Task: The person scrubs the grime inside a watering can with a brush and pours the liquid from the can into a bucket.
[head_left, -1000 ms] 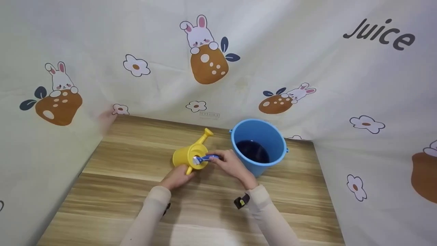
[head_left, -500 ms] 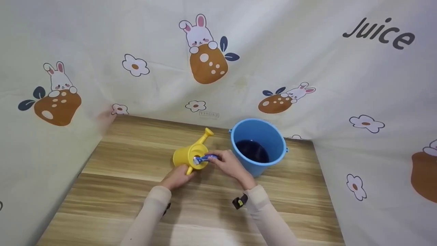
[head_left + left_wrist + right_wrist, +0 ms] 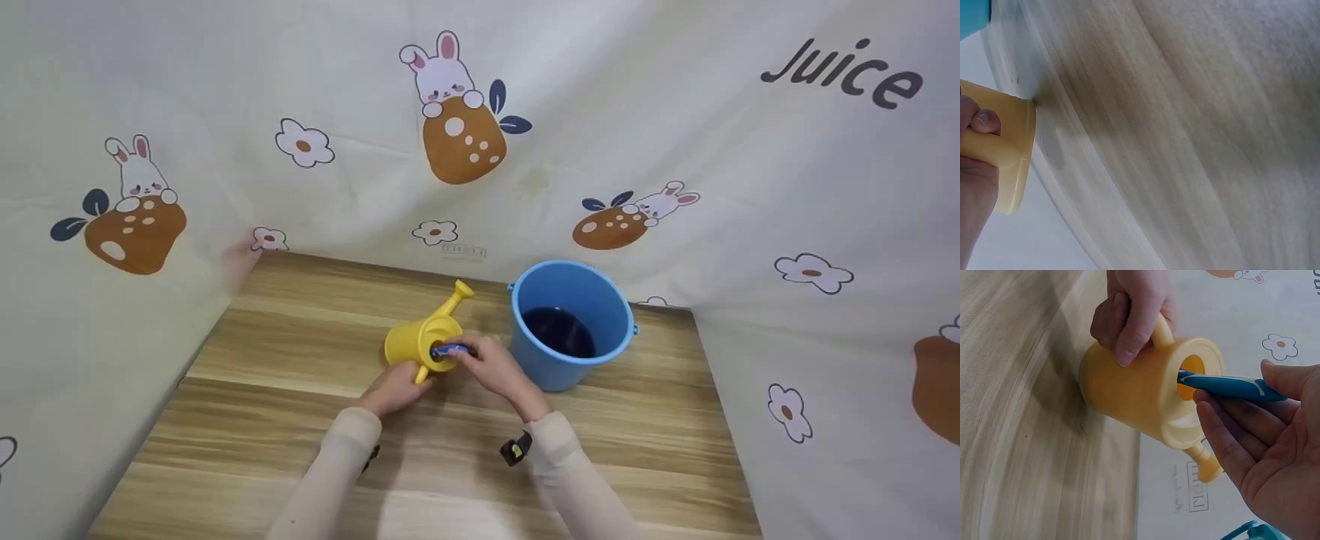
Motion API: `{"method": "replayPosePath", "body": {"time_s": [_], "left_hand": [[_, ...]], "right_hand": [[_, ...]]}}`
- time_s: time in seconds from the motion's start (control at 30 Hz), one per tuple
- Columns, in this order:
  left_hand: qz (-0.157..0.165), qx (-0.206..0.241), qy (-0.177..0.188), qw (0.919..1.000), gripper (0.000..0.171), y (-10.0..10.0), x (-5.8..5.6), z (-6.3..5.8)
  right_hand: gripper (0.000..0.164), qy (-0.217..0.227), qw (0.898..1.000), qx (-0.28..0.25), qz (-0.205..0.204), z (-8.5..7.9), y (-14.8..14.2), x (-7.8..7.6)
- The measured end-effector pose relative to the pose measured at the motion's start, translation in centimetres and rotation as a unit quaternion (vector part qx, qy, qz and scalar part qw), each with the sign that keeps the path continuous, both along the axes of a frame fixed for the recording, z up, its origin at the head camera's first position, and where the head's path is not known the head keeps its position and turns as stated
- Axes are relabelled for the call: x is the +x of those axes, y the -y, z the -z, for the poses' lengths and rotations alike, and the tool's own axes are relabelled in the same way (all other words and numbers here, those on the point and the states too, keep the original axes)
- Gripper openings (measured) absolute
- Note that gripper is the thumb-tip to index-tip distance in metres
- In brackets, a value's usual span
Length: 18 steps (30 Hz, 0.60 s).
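A yellow watering can (image 3: 409, 343) sits tilted near the middle of the wooden surface. My left hand (image 3: 395, 388) grips its handle, fingers curled round it, as the left wrist view also shows. In the right wrist view, my right hand (image 3: 1275, 433) pinches the blue handle with white trim of a slim tool (image 3: 1230, 386) between thumb and fingertips. The tool's front end passes through the can's round opening (image 3: 1187, 395) and is hidden inside. Whether the can's base touches the surface I cannot tell.
A blue bucket (image 3: 553, 371) with dark liquid (image 3: 559, 332) at its bottom stands right of the can, close to my right hand. Pale cloth walls (image 3: 352, 202) printed with rabbits and flowers enclose the wooden surface (image 3: 285, 330) at the back and both sides.
My right hand has pushed the blue tool further into the can; its white head, visible at the opening before, is now out of sight. The left hand and can stay in place.
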<state>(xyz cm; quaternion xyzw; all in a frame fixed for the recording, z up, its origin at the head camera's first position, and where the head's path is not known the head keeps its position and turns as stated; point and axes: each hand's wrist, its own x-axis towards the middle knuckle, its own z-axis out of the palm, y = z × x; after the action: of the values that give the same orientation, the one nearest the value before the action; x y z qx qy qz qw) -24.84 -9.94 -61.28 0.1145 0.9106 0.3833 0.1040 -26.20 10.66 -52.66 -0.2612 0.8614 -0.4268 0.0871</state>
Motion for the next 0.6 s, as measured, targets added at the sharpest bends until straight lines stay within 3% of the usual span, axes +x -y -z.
{"method": "replayPosePath", "body": {"time_s": [0.33, 0.6], "left_hand": [[-0.009, 0.003, 0.019, 0.9998, 0.012, -0.1, 0.0, 0.0], [-0.005, 0.004, 0.012, 0.9999, 0.013, 0.0, 0.0, 0.2]], "right_hand": [[0.03, 0.01, 1.0, -0.011, 0.012, 0.4, -0.5, 0.3], [0.032, 0.035, 0.996, -0.082, 0.021, 0.4, -1.5, 0.6]]}}
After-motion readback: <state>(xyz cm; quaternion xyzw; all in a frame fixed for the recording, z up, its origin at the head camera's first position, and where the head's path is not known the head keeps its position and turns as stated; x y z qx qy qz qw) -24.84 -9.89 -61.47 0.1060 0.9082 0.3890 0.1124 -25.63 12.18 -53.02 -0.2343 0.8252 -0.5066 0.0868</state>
